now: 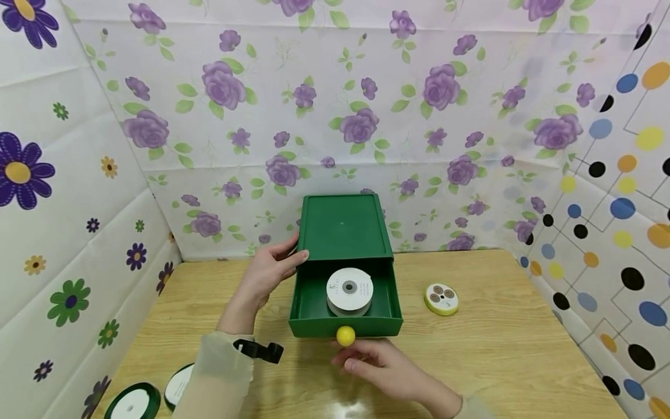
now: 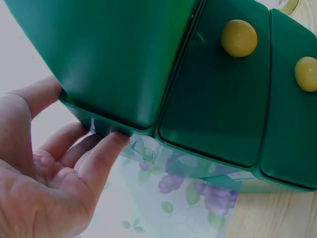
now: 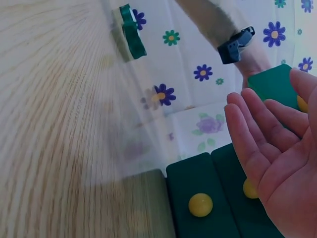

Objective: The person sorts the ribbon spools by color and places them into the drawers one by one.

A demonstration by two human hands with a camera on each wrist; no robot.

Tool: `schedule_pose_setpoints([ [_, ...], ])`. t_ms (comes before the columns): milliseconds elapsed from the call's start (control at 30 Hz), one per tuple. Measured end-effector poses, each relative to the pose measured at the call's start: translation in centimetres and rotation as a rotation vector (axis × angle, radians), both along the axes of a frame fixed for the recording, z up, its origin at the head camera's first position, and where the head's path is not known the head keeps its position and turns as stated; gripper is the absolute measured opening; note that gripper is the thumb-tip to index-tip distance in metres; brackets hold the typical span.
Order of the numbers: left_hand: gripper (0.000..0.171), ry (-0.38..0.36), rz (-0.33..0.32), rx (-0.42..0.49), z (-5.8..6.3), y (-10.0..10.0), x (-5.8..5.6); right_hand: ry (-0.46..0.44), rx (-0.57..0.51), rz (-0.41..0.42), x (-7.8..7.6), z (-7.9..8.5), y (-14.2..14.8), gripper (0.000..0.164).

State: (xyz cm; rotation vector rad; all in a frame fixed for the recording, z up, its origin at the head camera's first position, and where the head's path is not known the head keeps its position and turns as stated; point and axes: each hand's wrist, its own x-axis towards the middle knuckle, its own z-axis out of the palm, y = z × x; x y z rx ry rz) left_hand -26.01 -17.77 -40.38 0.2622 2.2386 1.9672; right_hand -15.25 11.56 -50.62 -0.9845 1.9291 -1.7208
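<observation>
A green drawer cabinet [image 1: 342,227] stands against the back wall with its top drawer [image 1: 384,302] pulled out. Inside that drawer lies a white-labelled ribbon spool [image 1: 337,291], and a yellow knob [image 1: 345,336] sits on the drawer's front. My left hand [image 1: 267,270] grips the cabinet's left side near the top front corner, thumb and fingers bent about it. Below the knob, my right hand [image 1: 382,369] holds nothing; its fingers look loosely extended in the right wrist view. Two lower drawer fronts [image 2: 213,99] with yellow knobs are closed in the left wrist view.
To the right of the cabinet lies a small yellow-edged spool [image 1: 441,299] on the wooden table [image 1: 497,349]. Two green-rimmed spools, one at the corner [image 1: 133,401] and one partly behind my left sleeve [image 1: 178,384], lie at the front left. Patterned cloth walls enclose three sides.
</observation>
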Motion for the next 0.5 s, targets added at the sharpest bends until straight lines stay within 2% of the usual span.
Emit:
schedule_pose_setpoints([
  [233,0.072,0.007,-0.006,0.017,-0.1,0.0,-0.1,-0.082,-0.109,0.046,0.2,0.2,-0.3,0.036],
  [500,0.072,0.013,-0.019,0.032,-0.2,-0.1,-0.2,-0.179,-0.142,0.007,0.5,1.1,-0.6,0.039],
])
